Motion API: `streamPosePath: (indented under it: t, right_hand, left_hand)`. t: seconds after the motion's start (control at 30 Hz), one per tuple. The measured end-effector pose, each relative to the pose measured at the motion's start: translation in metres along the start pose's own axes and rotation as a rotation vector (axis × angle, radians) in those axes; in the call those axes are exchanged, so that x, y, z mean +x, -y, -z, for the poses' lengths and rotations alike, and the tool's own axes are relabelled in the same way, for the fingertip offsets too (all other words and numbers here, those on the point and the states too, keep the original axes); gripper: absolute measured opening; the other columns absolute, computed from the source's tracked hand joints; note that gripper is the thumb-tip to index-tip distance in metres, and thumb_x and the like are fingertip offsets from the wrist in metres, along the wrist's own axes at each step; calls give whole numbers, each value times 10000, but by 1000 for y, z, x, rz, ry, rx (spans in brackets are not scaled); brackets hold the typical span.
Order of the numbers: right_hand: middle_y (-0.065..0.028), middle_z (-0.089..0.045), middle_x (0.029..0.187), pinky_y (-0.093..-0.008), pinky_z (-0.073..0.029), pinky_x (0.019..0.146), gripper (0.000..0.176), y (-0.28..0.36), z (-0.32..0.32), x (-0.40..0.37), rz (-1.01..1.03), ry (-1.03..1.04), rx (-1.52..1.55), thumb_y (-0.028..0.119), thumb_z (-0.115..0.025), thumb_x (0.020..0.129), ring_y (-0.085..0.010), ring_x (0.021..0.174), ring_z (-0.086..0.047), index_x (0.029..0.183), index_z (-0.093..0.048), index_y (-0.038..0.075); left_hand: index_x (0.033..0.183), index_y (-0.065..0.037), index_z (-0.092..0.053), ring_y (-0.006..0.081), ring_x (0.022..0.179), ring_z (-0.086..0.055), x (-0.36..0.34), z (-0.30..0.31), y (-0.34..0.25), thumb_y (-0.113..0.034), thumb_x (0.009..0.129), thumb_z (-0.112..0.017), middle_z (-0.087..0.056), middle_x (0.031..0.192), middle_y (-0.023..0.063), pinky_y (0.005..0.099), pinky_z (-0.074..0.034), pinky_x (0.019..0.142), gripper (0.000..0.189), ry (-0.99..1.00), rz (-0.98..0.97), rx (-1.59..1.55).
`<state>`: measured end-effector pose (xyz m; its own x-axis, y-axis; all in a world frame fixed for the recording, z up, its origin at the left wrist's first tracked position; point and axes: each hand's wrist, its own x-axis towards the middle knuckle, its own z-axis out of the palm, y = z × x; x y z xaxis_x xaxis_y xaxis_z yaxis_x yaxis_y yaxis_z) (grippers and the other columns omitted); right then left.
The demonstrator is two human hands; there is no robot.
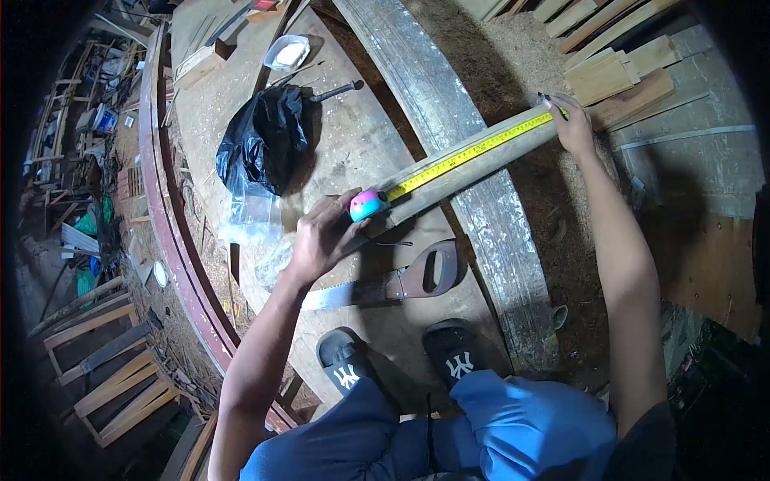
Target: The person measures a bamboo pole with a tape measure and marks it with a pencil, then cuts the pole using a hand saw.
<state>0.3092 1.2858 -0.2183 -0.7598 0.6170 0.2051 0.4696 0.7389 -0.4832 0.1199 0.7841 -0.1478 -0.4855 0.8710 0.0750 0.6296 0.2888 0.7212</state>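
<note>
A yellow tape measure blade (pixel 473 152) is stretched along a long pale wooden piece (pixel 433 197). My left hand (pixel 321 232) is closed round the pink and blue tape case (pixel 366 206) at the piece's near left end. At the far right end, my right hand (pixel 571 124) pinches the blade's end and what looks like a small dark item, too small to make out. The wooden piece lies across a worn grey beam (pixel 501 240). Below it, a handsaw (pixel 425 276) with a dark handle rests on the board.
A black plastic bag (pixel 261 144) and a white container (pixel 287 53) sit on the wide board (pixel 353 136). Cut wood pieces (pixel 613 76) lie at the upper right. A long reddish beam (pixel 172 216) curves along the left. My sandalled feet stand near the saw.
</note>
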Motion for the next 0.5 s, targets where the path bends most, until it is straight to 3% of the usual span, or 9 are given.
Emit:
streamPosePath:
  t: [0.2,0.5]
  right_hand:
    - [-251,-644,1289,-417,-440,1081,396,3,1,0,-36,-8,-1,318,-679,970,-380,1246,-589,1167,-722,-22]
    - [-244,-637,1308,-409,-437,1087,410,-6,-2,1,-11,-15,-16,310,-682,967,-373,1248,-590,1184,-706,-37]
  left_hand:
    - [1323,-15,-625,355,915,-676,-2,-8,2,-96,857,-772,-688,1019,207,412,-552,826,496,-51,22,-12]
    - [1317,-16,-606,365,969,-662,-4,-13,6,-72,866,-747,-674,1068,209,419,-534,871,476,-75,13,-40]
